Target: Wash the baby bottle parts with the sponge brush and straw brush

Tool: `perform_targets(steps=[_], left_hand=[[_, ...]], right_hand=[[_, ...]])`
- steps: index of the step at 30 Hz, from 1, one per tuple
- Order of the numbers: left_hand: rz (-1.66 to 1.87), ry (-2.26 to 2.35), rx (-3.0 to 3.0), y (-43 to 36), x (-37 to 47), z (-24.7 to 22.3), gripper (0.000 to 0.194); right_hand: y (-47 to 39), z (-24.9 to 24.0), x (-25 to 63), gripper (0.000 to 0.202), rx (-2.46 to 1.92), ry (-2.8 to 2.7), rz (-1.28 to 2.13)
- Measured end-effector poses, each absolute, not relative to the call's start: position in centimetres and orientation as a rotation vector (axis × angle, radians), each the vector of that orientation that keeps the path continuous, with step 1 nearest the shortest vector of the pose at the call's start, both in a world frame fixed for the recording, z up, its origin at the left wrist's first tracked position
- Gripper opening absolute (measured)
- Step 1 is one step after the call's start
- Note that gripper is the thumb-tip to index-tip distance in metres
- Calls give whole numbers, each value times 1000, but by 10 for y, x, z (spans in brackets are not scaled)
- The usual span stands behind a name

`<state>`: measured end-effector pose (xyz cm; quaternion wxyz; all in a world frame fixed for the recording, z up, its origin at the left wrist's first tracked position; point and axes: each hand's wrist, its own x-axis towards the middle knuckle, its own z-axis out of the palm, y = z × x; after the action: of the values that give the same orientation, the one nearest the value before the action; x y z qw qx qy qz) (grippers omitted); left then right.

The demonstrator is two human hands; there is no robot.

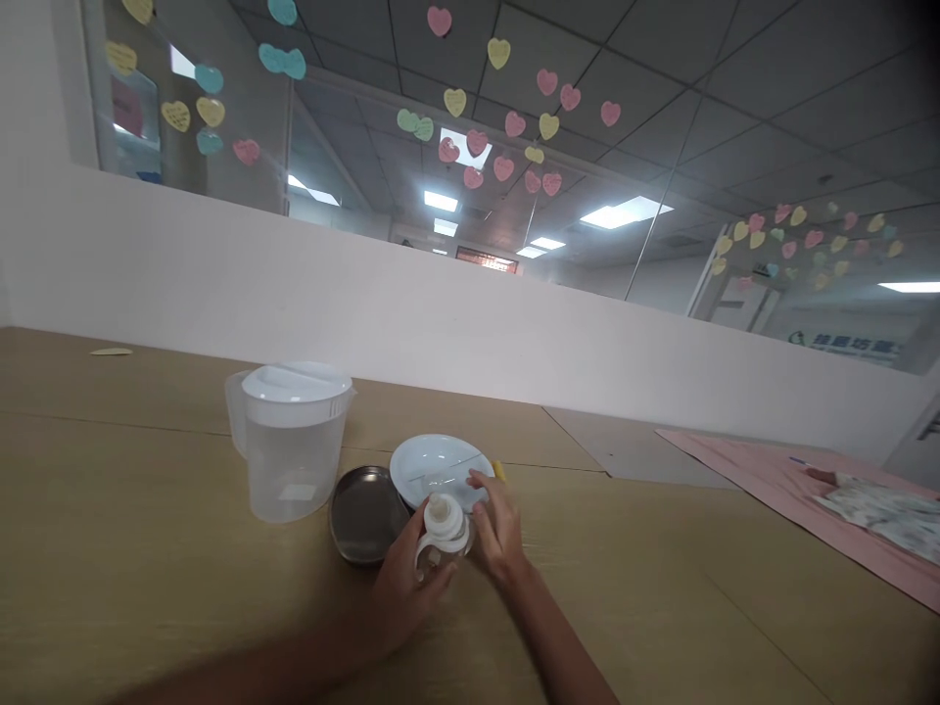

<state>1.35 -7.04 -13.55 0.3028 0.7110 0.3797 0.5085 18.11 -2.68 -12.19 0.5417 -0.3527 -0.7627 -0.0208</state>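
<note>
My left hand (407,578) is closed around a baby bottle (445,519) with a pale teat, a white collar and white handles. The bottle is upright or slightly tilted, and my fingers hide part of its body. To its right is my right hand (500,524), fingers apart, close to the bottle and over the near right rim of a white bowl (418,455). Something clear (441,481) shows inside the bowl, too faint to name. A grey metal tray (367,519) lies left of the bottle, against the bowl.
A lidded clear plastic jug (294,460) with water stands left of the tray. A bit of yellow (499,471) shows behind the bowl. On the right, a person's hand (821,476) and patterned sleeve rest on pink cloth (771,490) beside a pen. A white wall borders the table.
</note>
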Motion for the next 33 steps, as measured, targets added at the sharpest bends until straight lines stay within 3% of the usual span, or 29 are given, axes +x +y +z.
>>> perform_targets(steps=[8,18,25,33], left_hand=[[1389,934,1843,-66,15,-137,60],[1361,989,1856,-65,12,-139,65],[1401,973,1880,-66,12,-139,63],[1364,992,1878,-66,12,-137,59]], right_hand=[[-49,-110,153,41,-790,-1827,-29],[-28,-96,164,47,-737,-1081,782],[-15,-90,186,39,-638,-826,703],[10,-123,183,53,-808,-802,735]])
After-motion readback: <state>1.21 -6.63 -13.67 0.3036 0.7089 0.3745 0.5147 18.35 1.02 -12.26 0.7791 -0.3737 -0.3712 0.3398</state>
